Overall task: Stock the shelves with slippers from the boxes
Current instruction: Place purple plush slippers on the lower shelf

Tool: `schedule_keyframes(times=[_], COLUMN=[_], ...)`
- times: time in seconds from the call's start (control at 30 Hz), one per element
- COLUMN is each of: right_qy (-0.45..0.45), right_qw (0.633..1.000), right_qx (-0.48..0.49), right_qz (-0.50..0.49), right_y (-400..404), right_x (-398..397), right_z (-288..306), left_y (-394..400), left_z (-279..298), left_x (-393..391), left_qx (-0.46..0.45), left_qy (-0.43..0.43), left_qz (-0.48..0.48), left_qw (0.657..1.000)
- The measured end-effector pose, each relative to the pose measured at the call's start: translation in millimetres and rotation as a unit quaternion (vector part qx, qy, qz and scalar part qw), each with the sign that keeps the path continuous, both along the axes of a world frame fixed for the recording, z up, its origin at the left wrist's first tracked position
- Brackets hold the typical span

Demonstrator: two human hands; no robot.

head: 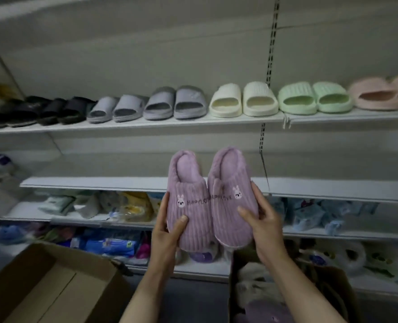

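Cardboard box (48,283), open, sits at lower left. Left hand (167,227) and right hand (263,224) each grasp one lilac corduroy slipper (191,206), the pair held side by side before the bare middle shelf (95,184). Best set down level, toes outward. Above, slides (230,101) line the upper shelf; a second box (258,287) of slippers stands lower right.

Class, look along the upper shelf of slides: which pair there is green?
The green pair, second from the right end, between the cream pair and the pink pair. The other pairs on that shelf are black or grey.
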State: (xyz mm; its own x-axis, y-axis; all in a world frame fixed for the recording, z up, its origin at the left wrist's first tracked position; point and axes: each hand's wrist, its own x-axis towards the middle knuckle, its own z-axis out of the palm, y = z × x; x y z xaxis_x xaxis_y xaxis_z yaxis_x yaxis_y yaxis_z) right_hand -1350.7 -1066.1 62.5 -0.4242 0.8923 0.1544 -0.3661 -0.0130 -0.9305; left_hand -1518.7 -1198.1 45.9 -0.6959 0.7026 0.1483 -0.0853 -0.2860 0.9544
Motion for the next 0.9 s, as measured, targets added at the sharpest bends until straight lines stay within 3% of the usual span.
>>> schedule_keyframes(times=[0.47,0.67,0.9], right_qy=[0.047,0.045,0.008], right_qw=[0.997,0.996,0.996], right_qx=[0.044,0.02,-0.003], right_qz=[0.051,0.08,0.084], right_y=[-135.9,-189.7,-194.9], right_x=[-213.2,-298.6,-392.2], right_z=[72.6,66.9,37.7], left_y=[-158.9,-215.5,-227.7], left_z=[75.1,76.3,57.9], left_x=[-185.7,-264.1,-353.8], left_qx=[0.041,0.024,-0.031], left_qy=[0.021,0.024,0.033], left_qz=[0.08,0.106,0.112], left_qw=[0.996,0.994,0.993])
